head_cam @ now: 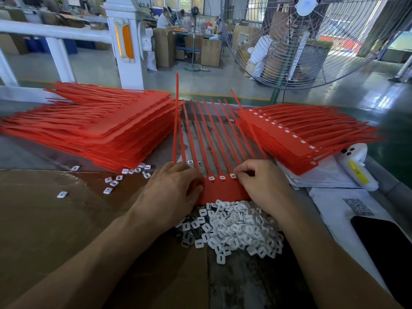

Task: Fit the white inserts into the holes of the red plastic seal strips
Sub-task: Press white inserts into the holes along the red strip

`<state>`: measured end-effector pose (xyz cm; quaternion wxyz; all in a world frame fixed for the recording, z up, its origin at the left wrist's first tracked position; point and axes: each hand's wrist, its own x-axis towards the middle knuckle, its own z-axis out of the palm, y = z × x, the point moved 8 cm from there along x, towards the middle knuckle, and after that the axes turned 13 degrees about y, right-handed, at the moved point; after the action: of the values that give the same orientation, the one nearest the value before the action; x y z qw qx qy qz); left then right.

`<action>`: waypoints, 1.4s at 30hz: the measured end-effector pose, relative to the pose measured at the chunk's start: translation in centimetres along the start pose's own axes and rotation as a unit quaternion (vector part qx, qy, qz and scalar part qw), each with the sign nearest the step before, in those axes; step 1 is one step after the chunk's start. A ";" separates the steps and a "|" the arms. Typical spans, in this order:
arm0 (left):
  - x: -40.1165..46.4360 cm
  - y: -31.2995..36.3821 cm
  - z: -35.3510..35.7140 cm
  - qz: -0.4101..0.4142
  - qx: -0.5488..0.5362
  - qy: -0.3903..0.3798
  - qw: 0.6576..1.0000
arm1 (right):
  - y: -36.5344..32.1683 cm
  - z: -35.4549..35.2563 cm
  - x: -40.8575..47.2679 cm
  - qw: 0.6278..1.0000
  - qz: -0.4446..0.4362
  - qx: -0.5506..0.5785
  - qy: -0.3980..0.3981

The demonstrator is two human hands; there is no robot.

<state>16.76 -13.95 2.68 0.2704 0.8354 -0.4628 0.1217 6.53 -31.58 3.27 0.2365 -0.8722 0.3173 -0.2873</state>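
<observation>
The right hand [259,186] has its fingertips curled down onto the near edge of the red seal strip sheet [223,190], its grip pinching or pressing at the rightmost of three white inserts [233,176] seated in a row of holes; whether an insert is held between the fingertips cannot be told. The left hand [171,192] lies with its fingers bent over the sheet's left end, pressing it to the tabletop [245,282], and hides the holes beneath it. The sheet's long tails fan away from the person, between a tall stack of red strips [100,121] on the left, with no inserts showing, and a stack on the right [296,139] whose top sheet shows a line of white inserts. Just in front of the sheet lies the loose heap of white inserts [240,228], and a few strays [113,181] sit on the cardboard [55,208] to the left. The risks, as I judge them: an insert pushed in tilted could sit proud, a hole under the left hand could be skipped, and the sheet could slide if the left hand eases off.
</observation>
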 end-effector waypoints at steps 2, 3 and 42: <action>0.0 0.0 0.0 0.000 0.001 -0.002 1.000 | -0.5 0.0 -0.2 0.999 -0.038 -0.029 -0.008; 0.0 0.0 0.0 0.001 0.001 -0.003 1.000 | -0.8 -0.1 -0.3 0.997 -0.057 -0.049 -0.010; -0.1 0.0 -0.1 0.009 -0.005 0.010 1.000 | -1.6 -0.4 -1.2 0.980 -0.145 -0.104 -0.088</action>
<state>16.70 -13.78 2.72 0.2785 0.8284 -0.4681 0.1303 6.16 -29.75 4.05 0.1271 -0.9506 0.1938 -0.2064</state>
